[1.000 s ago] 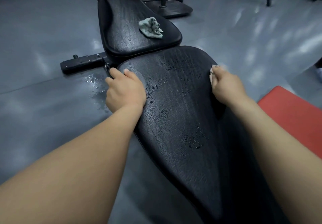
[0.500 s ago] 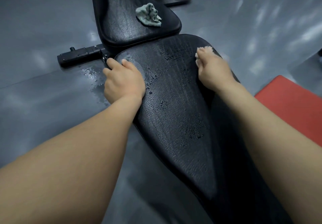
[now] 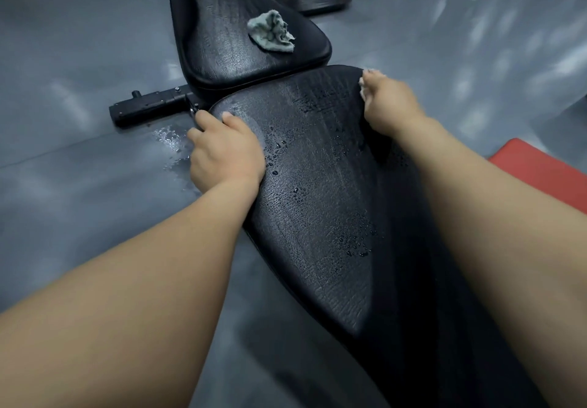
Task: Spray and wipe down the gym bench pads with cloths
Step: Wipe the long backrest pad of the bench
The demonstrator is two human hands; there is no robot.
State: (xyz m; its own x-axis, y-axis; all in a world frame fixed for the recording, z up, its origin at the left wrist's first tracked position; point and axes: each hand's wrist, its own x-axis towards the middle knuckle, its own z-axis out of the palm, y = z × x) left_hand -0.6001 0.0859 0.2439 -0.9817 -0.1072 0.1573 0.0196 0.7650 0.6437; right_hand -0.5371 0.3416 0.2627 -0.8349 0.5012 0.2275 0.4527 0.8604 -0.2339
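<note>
Right hand (image 3: 389,107) bunches a pale cloth (image 3: 365,85) at the far right corner of the near pad (image 3: 317,201).
Left hand (image 3: 225,150) grips that pad's left edge. Droplets (image 3: 355,242) lie along its length, back toward the wearer, so the wipe likely pulls inward. A spare cloth (image 3: 271,31) lies on the far pad (image 3: 216,26) beyond.

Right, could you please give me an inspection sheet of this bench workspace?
Surface: near bench pad black, beaded with droplets; far bench pad beyond it.
Job's things: white cloth at the near pad's far right corner; crumpled grey-green cloth lying on the far pad.
Clutter: nothing seen.
Hands: left hand grips the near pad's left edge; right hand holds the white cloth.
Cables: nothing seen.
Surroundings: grey floor with wet patch; black frame bar; red mat at right.
</note>
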